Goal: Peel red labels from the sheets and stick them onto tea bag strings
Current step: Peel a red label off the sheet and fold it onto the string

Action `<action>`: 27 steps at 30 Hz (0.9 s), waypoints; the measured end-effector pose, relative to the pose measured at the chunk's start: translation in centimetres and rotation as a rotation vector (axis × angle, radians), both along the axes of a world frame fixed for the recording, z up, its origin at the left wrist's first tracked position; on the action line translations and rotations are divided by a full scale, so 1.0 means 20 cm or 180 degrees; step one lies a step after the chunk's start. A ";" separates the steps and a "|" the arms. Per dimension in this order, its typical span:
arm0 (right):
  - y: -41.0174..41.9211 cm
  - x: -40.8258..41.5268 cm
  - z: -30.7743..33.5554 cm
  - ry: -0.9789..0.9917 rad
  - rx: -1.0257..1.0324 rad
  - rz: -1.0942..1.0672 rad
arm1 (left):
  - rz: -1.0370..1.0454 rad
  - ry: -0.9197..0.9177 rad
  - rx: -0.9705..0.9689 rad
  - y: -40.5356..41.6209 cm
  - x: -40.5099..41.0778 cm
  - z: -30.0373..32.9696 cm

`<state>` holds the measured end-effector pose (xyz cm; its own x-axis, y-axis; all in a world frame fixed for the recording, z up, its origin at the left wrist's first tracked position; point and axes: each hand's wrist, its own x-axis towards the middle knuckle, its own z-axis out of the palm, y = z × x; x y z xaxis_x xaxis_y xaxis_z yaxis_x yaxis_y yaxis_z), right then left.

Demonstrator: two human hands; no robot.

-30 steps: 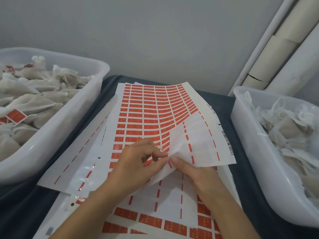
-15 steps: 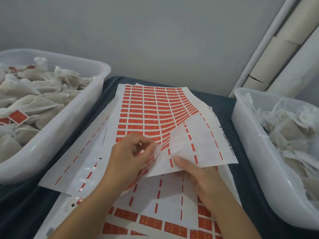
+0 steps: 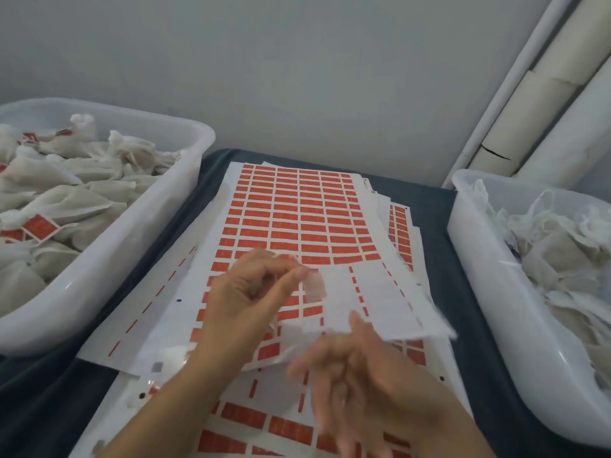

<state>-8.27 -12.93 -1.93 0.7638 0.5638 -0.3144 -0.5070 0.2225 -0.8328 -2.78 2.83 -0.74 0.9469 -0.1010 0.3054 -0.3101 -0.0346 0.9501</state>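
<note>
Top sheet [image 3: 291,213]: lies at the middle of the bench [image 3: 433,206], red labels in rows over its far part, its near right part already bare white backing. It rests on a stack of other sheets [image 3: 251,421] that spreads toward me, with more red labels showing along the near edge.

My left hand [image 3: 251,292]: held just above the top sheet's near part, thumb and fingertips pinched on a small pale piece [image 3: 314,285]. The piece is blurred; I cannot tell if it is a label or backing.

My right hand [image 3: 360,375]: nearer to me and to the right of the left hand, over the near edge of the top sheet, blurred. Fingers look loosely spread; I cannot tell whether they hold anything.

Left tub [image 3: 139,246]: white plastic, on the bench left of the sheets, filled with tea bags [image 3: 66,200]; several carry a red label, one [image 3: 41,228] lying plainly near the tub's middle.

Right tub [image 3: 489,292]: white plastic, on the bench right of the sheets, holding loose bags [image 3: 555,252] with white strings, no red showing among them.

Both hands are between the two tubs, apart from each.
</note>
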 end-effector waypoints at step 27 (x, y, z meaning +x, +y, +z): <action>-0.03 0.05 0.05 -0.1883 -0.1812 -0.2362 | -0.1253 -0.0242 0.0553 0.00 -0.03 -0.04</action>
